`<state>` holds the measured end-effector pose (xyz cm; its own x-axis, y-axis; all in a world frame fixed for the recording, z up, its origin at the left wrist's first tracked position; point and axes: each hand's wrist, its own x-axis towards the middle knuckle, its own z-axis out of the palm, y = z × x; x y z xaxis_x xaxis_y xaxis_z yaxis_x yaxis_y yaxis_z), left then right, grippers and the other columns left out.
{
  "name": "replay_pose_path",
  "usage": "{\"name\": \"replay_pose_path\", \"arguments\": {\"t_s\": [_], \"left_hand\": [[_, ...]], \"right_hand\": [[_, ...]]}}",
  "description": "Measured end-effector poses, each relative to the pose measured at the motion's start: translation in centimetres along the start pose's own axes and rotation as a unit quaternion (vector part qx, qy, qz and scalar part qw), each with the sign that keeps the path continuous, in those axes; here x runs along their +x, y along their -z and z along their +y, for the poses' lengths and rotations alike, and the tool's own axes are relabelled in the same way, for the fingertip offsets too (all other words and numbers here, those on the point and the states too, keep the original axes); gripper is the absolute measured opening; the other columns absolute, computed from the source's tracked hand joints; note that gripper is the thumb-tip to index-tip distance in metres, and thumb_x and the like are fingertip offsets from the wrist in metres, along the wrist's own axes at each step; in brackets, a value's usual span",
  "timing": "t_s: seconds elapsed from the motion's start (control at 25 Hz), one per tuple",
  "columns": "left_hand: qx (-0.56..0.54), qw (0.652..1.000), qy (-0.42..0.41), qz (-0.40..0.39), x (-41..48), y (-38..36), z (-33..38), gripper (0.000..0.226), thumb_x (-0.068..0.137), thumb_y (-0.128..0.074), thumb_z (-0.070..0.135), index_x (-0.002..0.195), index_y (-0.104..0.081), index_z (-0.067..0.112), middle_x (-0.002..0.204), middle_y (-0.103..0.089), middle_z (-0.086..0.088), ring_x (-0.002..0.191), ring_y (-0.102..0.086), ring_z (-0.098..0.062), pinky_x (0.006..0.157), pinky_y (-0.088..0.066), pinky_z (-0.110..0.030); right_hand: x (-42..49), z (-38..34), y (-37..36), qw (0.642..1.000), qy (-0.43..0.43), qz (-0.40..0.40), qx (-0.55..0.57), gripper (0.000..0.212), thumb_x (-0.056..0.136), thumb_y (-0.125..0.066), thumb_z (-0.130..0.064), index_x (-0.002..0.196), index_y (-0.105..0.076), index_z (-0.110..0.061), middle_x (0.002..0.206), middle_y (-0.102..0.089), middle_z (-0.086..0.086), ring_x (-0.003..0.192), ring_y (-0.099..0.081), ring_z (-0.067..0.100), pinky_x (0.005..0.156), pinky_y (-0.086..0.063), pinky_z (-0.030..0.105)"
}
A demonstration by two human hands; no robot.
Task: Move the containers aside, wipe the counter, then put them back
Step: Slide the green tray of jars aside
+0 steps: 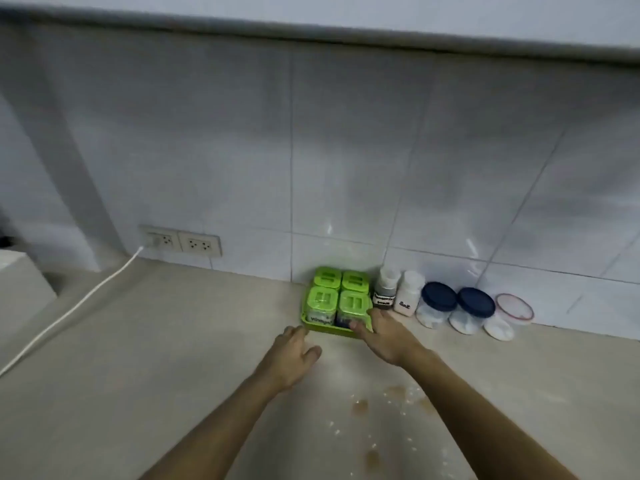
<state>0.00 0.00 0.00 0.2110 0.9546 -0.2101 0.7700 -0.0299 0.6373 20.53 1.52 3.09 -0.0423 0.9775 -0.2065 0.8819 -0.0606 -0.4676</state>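
Note:
A green tray (317, 325) holding several green-lidded jars (337, 292) stands against the tiled wall. My right hand (384, 336) rests on the tray's front right corner, thumb along its front rim and fingers at its side. My left hand (294, 351) hovers with fingers apart just short of the tray's front left corner. To the right of the tray stand two white-capped shakers (398, 294), two blue-lidded jars (457, 308) and a clear tub with a red-rimmed lid (509, 315). Brown stains and white crumbs (381, 410) mark the counter between my forearms.
A white cable (69, 315) runs from a double wall socket (180, 240) across the counter's left side. A white appliance corner (20, 282) sits at the far left. The beige counter (156, 358) stretches left of the tray.

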Motion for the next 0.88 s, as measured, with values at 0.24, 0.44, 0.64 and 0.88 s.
{"name": "replay_pose_path", "arguments": {"t_s": [0.24, 0.44, 0.64, 0.88], "left_hand": [[-0.193, 0.969, 0.124, 0.088, 8.6, -1.7, -2.6, 0.040, 0.090, -0.058, 0.029, 0.122, -0.053, 0.007, 0.125, -0.058, -0.016, 0.114, -0.056, -0.029, 0.096, -0.044, -0.034], [-0.333, 0.922, 0.173, 0.094, 13.6, -2.9, -2.8, 0.056, 0.088, -0.061, 0.038, 0.134, -0.045, 0.010, 0.134, -0.054, -0.013, 0.121, -0.053, -0.027, 0.106, -0.041, -0.038], [-0.339, 0.915, 0.174, 0.134, 15.6, -4.2, -2.8, 0.056, 0.083, -0.069, 0.035, 0.131, -0.050, 0.011, 0.127, -0.060, -0.011, 0.115, -0.058, -0.026, 0.101, -0.044, -0.034], [-0.393, 0.901, 0.173, 0.067, 16.4, -2.8, -5.0, 0.043, 0.074, -0.077, 0.028, 0.108, -0.063, 0.006, 0.107, -0.071, -0.010, 0.099, -0.068, -0.025, 0.085, -0.054, -0.034]], "right_hand": [[8.4, 3.9, -2.8, 0.987, -0.057, 0.041, 0.145, 0.049, 0.095, -0.054, -0.036, 0.127, -0.049, 0.001, 0.133, -0.053, 0.022, 0.124, -0.050, 0.035, 0.102, -0.041, 0.038], [12.3, 5.3, -4.1, 0.954, -0.083, 0.044, 0.284, 0.049, 0.096, -0.053, -0.035, 0.131, -0.045, -0.001, 0.134, -0.055, 0.019, 0.126, -0.051, 0.034, 0.106, -0.039, 0.041], [14.5, 5.7, -5.6, 0.939, -0.135, 0.052, 0.313, 0.051, 0.092, -0.061, -0.034, 0.132, -0.045, -0.005, 0.134, -0.056, 0.021, 0.123, -0.052, 0.038, 0.106, -0.040, 0.045], [14.4, 5.5, -7.2, 0.860, -0.148, 0.084, 0.482, 0.048, 0.081, -0.077, -0.020, 0.117, -0.047, -0.010, 0.118, -0.065, 0.012, 0.100, -0.064, 0.023, 0.085, -0.054, 0.036]]}}
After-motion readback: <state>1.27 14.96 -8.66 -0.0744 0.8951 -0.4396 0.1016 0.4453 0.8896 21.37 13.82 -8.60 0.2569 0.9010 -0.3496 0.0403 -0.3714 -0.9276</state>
